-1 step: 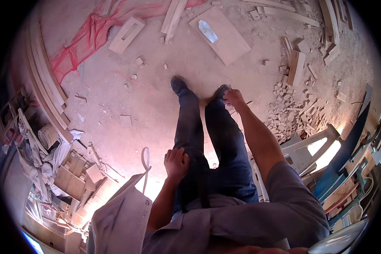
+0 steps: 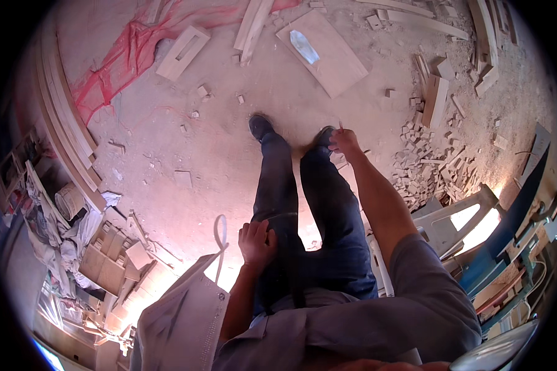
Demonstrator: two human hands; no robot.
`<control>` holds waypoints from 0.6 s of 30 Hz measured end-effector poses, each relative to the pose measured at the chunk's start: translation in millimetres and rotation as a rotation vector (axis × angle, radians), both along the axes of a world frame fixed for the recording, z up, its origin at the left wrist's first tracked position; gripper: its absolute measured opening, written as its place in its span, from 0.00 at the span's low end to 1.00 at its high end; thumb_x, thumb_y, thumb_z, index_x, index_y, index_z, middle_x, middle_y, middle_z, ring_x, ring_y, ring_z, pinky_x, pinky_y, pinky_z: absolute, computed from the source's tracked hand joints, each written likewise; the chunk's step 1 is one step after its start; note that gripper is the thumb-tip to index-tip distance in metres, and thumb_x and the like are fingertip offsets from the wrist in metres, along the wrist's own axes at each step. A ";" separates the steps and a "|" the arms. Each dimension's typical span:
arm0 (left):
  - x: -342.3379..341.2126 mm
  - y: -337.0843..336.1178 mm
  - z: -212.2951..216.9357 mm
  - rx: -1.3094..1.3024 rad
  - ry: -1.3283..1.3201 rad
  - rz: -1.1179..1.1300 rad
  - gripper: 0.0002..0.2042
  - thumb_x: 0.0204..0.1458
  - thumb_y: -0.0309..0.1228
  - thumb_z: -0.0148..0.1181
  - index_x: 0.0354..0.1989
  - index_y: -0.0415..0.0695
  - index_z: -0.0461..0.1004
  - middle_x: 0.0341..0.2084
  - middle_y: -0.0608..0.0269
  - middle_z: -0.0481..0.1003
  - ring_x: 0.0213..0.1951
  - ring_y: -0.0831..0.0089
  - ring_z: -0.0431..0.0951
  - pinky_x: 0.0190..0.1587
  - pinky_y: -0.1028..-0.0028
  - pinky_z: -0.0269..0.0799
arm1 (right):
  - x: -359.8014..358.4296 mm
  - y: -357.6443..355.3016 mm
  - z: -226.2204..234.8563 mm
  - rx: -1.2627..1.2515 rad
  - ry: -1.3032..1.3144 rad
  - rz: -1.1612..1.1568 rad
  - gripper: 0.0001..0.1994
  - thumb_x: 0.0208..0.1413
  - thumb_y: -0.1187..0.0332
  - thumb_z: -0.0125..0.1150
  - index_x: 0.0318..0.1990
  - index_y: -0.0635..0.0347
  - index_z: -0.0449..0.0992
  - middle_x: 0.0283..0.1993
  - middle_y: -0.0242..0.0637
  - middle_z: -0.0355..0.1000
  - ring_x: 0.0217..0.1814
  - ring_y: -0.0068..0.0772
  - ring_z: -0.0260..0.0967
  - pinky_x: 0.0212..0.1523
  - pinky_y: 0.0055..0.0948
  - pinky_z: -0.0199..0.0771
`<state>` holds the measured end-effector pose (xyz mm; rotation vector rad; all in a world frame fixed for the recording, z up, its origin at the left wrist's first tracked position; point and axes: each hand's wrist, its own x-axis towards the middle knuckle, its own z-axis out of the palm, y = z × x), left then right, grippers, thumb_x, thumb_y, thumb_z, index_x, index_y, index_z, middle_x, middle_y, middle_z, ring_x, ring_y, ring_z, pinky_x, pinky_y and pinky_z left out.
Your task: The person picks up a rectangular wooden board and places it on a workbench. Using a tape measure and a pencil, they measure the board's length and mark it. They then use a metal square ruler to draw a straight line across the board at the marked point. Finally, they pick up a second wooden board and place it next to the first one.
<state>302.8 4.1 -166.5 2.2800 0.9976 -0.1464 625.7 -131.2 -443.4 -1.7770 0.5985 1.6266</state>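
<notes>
My left hand [image 2: 257, 243] rests against my left thigh, near the knee. Its fingers are curled in, and whatever they may hold is hidden. Out past my right knee, my right hand [image 2: 345, 142] is closed with the fingertips pressed together. A thin, pale sliver seems to stick up from those fingers, too small to name. Below that hand is my right leg [image 2: 331, 191] in dark trousers, with the dark shoe [image 2: 325, 133] just beyond. A white face mask [image 2: 182, 318] with a loose ear loop hangs at the lower left, partly covering my left forearm.
Ahead on the dusty floor lie a wooden board [image 2: 328, 59] with a pale blue piece on it, a slotted block [image 2: 182, 52] and red netting [image 2: 114, 65]. Wood offcuts [image 2: 424, 167] are heaped at right. Long planks [image 2: 62, 111] and a bucket [image 2: 70, 201] stand left; a plastic stool [image 2: 455, 216] is right.
The face mask has shifted slightly right and its loop swings. My right hand has turned a little, and the thin sliver shows more above its fingers. My left hand stays on the thigh.
</notes>
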 end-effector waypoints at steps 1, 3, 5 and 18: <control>1.9 5.7 -5.6 0.021 0.011 -0.048 0.10 0.44 0.28 0.62 0.35 0.41 0.78 0.24 0.56 0.73 0.30 0.54 0.73 0.33 0.55 0.68 | 8.3 0.3 -23.1 -0.010 -0.050 -0.064 0.05 0.60 0.67 0.56 0.39 0.56 0.74 0.35 0.35 0.74 0.31 0.36 0.79 0.25 0.27 0.73; 4.7 16.7 -15.0 0.012 0.094 -0.118 0.12 0.45 0.29 0.61 0.38 0.37 0.77 0.30 0.51 0.76 0.33 0.52 0.75 0.36 0.56 0.70 | 24.4 1.5 -65.5 -0.047 -0.117 -0.168 0.08 0.60 0.67 0.56 0.44 0.59 0.73 0.40 0.38 0.74 0.36 0.41 0.81 0.29 0.31 0.79; 7.7 26.7 -23.2 0.111 -0.094 -0.011 0.08 0.38 0.28 0.63 0.24 0.39 0.72 0.15 0.56 0.65 0.18 0.56 0.66 0.21 0.59 0.60 | 35.4 4.2 -104.9 -0.086 -0.128 -0.330 0.13 0.60 0.68 0.55 0.49 0.63 0.70 0.47 0.43 0.72 0.40 0.48 0.81 0.33 0.37 0.82; 20.0 61.0 -33.3 0.090 0.082 -0.075 0.10 0.48 0.27 0.59 0.36 0.35 0.70 0.29 0.50 0.69 0.30 0.52 0.70 0.32 0.54 0.66 | 48.4 29.0 -221.2 -0.097 -0.255 -0.887 0.11 0.61 0.73 0.50 0.47 0.72 0.66 0.43 0.49 0.71 0.37 0.53 0.78 0.31 0.41 0.83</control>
